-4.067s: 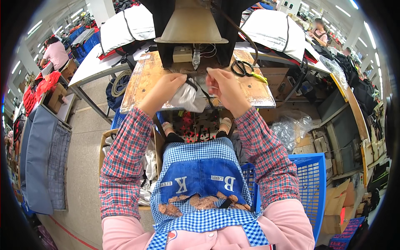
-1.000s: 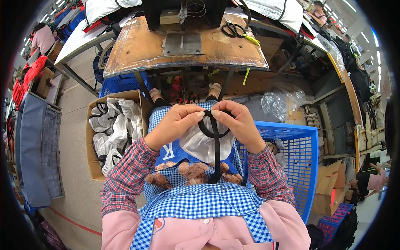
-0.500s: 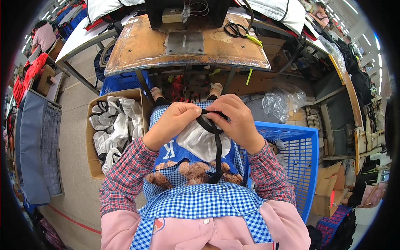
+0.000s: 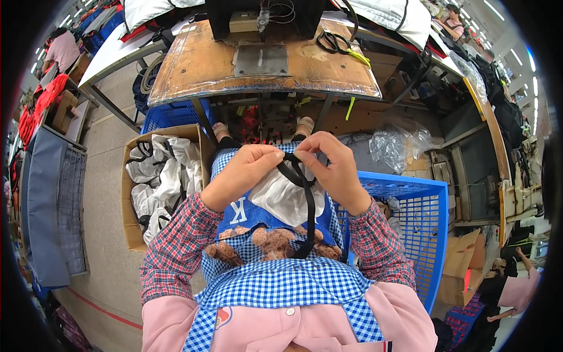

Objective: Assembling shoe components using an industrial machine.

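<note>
Over my lap, my left hand and my right hand meet fingertip to fingertip. Both pinch a black strap, which loops between them and trails down onto my apron. Under the strap hangs a white cloth piece, apparently joined to it; the join is hidden by my fingers. The apron is blue and white checked, with brown bears printed on it.
A cardboard box of white pieces with black straps stands at my left. At my right is a blue plastic basket. Ahead, a wooden workbench carries black-handled scissors. Clear plastic film lies beyond the basket.
My right fingers have shifted slightly on the strap, and its loop hangs a little differently. A person in pink has come into view at the lower right. My left hand has barely moved.
</note>
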